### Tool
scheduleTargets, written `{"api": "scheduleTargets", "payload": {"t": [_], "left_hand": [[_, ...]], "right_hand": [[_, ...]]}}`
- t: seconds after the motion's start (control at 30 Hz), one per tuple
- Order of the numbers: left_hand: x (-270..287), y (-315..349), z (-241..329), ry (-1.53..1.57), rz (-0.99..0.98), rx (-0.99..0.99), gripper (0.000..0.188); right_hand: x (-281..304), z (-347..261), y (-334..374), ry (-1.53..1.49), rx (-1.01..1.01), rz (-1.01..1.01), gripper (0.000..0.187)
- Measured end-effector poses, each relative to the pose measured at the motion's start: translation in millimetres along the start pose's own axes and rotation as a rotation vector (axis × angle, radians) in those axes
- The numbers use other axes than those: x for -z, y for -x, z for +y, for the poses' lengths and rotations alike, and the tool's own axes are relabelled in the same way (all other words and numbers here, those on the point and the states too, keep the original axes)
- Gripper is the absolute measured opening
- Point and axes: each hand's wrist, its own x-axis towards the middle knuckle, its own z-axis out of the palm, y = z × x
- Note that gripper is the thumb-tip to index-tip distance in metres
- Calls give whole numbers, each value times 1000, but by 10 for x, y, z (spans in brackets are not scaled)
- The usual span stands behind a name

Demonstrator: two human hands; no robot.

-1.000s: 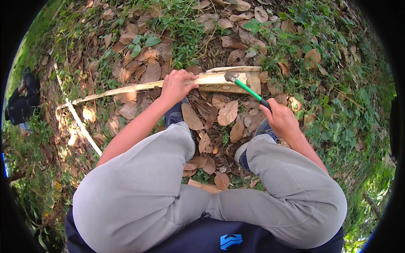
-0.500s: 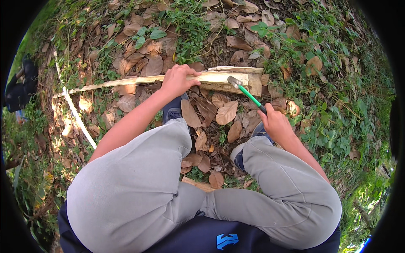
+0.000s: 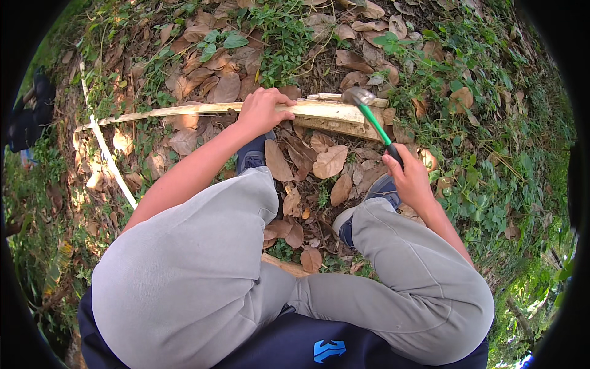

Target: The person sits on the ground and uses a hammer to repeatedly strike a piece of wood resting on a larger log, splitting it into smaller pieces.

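My left hand (image 3: 264,114) is closed around a long pale wooden strip (image 3: 329,111), which runs far out to the left and ends at the right over a wooden block. The block (image 3: 344,127) lies on the leaves, partly hidden beneath the strip. In my right hand (image 3: 409,173) is a hammer (image 3: 376,121) with a green shaft and black grip, the fingers wrapped round its lower end. The metal head is raised and blurred, near the strip's right end; whether it touches the wood I cannot tell.
Another pale stick (image 3: 107,154) crosses the strip's far left end. A wooden piece (image 3: 286,265) lies between my legs. Dry brown leaves (image 3: 332,161) and green plants (image 3: 491,178) cover the ground. At the far left edge a dark-clothed person (image 3: 31,117) is partly seen.
The hammer and my right hand have shifted slightly right, and the hammer head has risen up and away from the strip's end. My left hand keeps its hold on the strip.
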Motion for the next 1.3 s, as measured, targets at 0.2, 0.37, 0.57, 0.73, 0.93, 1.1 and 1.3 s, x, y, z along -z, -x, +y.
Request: {"api": "scheduleTargets", "payload": {"t": [0.2,0.37,0.57,0.73,0.93,1.1,1.3], "left_hand": [[-33,30,-68,14,25,-7,34],[-9,3,1,10,9,-25,34],[-8,36,-14,-7,4,-13,34],[-43,7,-41,8,18,-31,34],[1,24,-34,12,-22,13,34],[9,-6,-29,38,-46,26,33],[5,6,2,20,-39,20,34]], "right_hand": [[176,-74,-53,-350,127,226,29],[-67,384,-93,294,44,-63,34],[-152,430,-94,263,-72,-57,36],[-92,267,-60,301,-87,-34,34],[181,-175,-61,187,159,186,27],[66,-126,-39,-18,290,331,20],[-392,290,-14,275,-36,20,33]]}}
